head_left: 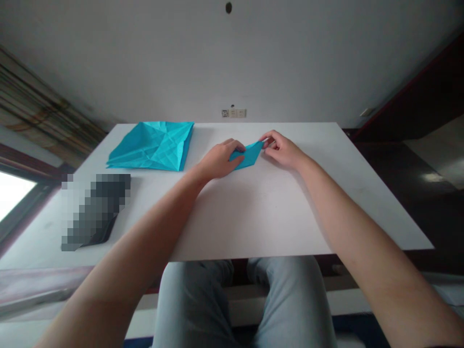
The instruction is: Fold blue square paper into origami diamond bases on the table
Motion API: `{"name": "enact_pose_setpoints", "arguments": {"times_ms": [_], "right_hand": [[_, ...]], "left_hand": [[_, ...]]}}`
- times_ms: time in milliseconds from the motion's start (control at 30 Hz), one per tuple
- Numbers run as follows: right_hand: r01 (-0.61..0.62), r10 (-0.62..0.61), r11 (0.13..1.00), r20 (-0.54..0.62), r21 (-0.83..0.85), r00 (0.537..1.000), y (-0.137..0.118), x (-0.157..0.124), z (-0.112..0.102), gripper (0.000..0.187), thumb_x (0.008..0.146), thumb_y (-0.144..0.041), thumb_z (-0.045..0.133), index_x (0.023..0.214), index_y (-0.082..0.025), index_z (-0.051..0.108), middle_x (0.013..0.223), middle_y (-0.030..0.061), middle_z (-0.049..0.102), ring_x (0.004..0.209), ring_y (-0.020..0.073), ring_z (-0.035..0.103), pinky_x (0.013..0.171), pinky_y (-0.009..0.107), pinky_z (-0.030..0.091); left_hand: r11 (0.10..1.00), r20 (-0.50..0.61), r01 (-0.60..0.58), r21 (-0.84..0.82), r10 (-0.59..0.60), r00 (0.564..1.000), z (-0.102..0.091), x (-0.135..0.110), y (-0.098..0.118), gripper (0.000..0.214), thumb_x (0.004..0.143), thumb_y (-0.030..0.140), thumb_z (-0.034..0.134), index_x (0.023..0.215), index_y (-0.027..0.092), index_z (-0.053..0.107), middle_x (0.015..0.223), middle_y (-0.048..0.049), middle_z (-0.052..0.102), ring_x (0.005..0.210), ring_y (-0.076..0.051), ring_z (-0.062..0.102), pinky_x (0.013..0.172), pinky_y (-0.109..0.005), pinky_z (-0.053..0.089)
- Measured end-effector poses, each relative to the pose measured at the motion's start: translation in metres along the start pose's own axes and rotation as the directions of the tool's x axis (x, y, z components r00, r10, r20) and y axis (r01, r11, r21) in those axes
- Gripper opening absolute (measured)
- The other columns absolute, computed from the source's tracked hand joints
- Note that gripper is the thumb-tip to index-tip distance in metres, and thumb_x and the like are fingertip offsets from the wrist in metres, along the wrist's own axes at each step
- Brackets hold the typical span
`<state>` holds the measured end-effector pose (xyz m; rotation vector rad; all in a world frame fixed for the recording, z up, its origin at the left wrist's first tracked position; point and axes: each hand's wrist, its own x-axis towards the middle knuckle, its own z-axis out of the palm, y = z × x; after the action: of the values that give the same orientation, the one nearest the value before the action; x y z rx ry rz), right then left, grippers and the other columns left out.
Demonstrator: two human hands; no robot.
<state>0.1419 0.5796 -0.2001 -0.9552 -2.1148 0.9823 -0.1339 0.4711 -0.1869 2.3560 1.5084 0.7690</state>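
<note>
A small folded piece of blue paper (248, 155) lies on the white table, between my two hands. My left hand (224, 157) grips its left end, thumb on the near side and fingers over the far side. The pointed right tip of the paper is pinched between the thumb and fingers of my right hand (281, 149). Back on the left lies a larger sheet of creased blue paper (154, 146), partly folded, apart from both hands.
On the left of the white table (250, 217) rests a dark flat object (99, 210), blurred by pixels. A wall with sockets (234, 113) rises behind the table. My knees are under the near edge. A patterned curtain (39, 106) hangs at the left.
</note>
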Motion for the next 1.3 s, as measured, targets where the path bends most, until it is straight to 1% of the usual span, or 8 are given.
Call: {"name": "enact_pose_setpoints", "arguments": {"times_ms": [133, 300, 467, 667, 833, 967, 1167, 1300], "right_hand": [[0.049, -0.050, 0.993, -0.003, -0.103, 0.999, -0.002, -0.001, -0.001, 0.053, 0.082, -0.023, 0.079, 0.135, -0.030, 0.076, 0.110, 0.0019, 0.069, 0.076, 0.0178, 0.057, 0.076, 0.035, 0.053], [0.067, -0.075, 0.981, -0.035, -0.183, 0.997, 0.002, 0.001, -0.001, 0.028, 0.084, -0.020, 0.083, 0.112, -0.025, 0.084, 0.122, 0.0085, 0.062, 0.095, 0.0243, 0.064, 0.101, 0.048, 0.062], [0.132, -0.132, 0.973, 0.015, -0.187, 0.991, 0.002, 0.000, 0.002, 0.014, 0.090, -0.027, 0.093, 0.103, -0.029, 0.090, 0.122, 0.0095, 0.056, 0.130, 0.0360, 0.062, 0.131, 0.063, 0.050], [0.122, -0.110, 0.978, 0.080, -0.169, 0.991, 0.000, -0.001, -0.003, 0.011, 0.094, -0.039, 0.096, 0.097, -0.029, 0.091, 0.119, 0.0077, 0.056, 0.120, 0.0324, 0.062, 0.126, 0.060, 0.052], [0.085, -0.080, 0.986, 0.041, -0.142, 0.996, 0.002, 0.001, -0.014, 0.019, 0.094, -0.041, 0.095, 0.095, -0.025, 0.086, 0.111, 0.0049, 0.060, 0.096, 0.0233, 0.058, 0.104, 0.046, 0.058], [0.071, -0.071, 0.997, 0.005, 0.040, 0.997, 0.007, 0.004, -0.013, 0.028, 0.096, -0.050, 0.092, 0.102, -0.026, 0.078, 0.104, 0.0028, 0.070, 0.087, 0.0208, 0.058, 0.087, 0.039, 0.055], [0.013, -0.024, 0.979, 0.050, 0.203, 0.998, 0.005, 0.003, -0.003, 0.043, 0.102, -0.070, 0.085, 0.111, -0.028, 0.081, 0.096, 0.0044, 0.080, 0.093, 0.0260, 0.073, 0.093, 0.043, 0.060], [-0.022, -0.001, 0.972, 0.098, 0.236, 0.995, 0.000, 0.001, 0.002, 0.041, 0.096, -0.066, 0.093, 0.105, -0.027, 0.086, 0.096, 0.0063, 0.084, 0.094, 0.0272, 0.077, 0.096, 0.044, 0.063]], "left_hand": [[1.000, -0.002, -0.003, 0.010, 0.003, 1.000, -0.004, 0.001, -0.001, 0.035, 0.110, 0.047, 0.061, 0.123, 0.023, 0.084, 0.138, -0.0157, 0.084, 0.131, -0.035, 0.080, 0.119, -0.051, 0.062], [0.996, -0.005, 0.050, 0.071, -0.050, 0.999, -0.013, 0.002, -0.008, 0.029, 0.111, 0.044, 0.062, 0.118, 0.026, 0.085, 0.135, -0.0127, 0.090, 0.134, -0.037, 0.082, 0.131, -0.060, 0.050], [0.979, -0.087, 0.156, 0.128, -0.146, 0.985, -0.012, -0.002, -0.007, 0.030, 0.112, 0.047, 0.066, 0.125, 0.028, 0.084, 0.129, -0.0119, 0.091, 0.133, -0.041, 0.081, 0.133, -0.069, 0.039], [0.985, -0.089, 0.130, 0.115, -0.120, 0.989, -0.004, -0.002, -0.003, 0.032, 0.114, 0.050, 0.064, 0.123, 0.029, 0.086, 0.136, -0.0120, 0.091, 0.135, -0.041, 0.081, 0.134, -0.068, 0.038], [0.977, -0.073, 0.173, 0.127, -0.165, 0.984, -0.005, 0.000, -0.001, 0.032, 0.115, 0.046, 0.061, 0.123, 0.027, 0.086, 0.143, -0.0117, 0.090, 0.137, -0.040, 0.082, 0.140, -0.066, 0.035], [0.954, -0.053, 0.242, 0.176, -0.236, 0.970, -0.008, 0.001, 0.010, 0.036, 0.116, 0.046, 0.059, 0.131, 0.024, 0.084, 0.124, -0.0130, 0.093, 0.125, -0.037, 0.085, 0.140, -0.060, 0.036], [0.947, -0.082, 0.272, 0.173, -0.261, 0.962, -0.008, 0.001, 0.015, 0.033, 0.118, 0.046, 0.059, 0.123, 0.023, 0.082, 0.127, -0.0138, 0.092, 0.123, -0.036, 0.085, 0.142, -0.058, 0.034], [0.949, -0.103, 0.272, 0.161, -0.258, 0.961, -0.007, 0.000, 0.014, 0.032, 0.115, 0.043, 0.064, 0.134, 0.021, 0.078, 0.134, -0.0150, 0.091, 0.124, -0.036, 0.084, 0.142, -0.058, 0.034]]}}
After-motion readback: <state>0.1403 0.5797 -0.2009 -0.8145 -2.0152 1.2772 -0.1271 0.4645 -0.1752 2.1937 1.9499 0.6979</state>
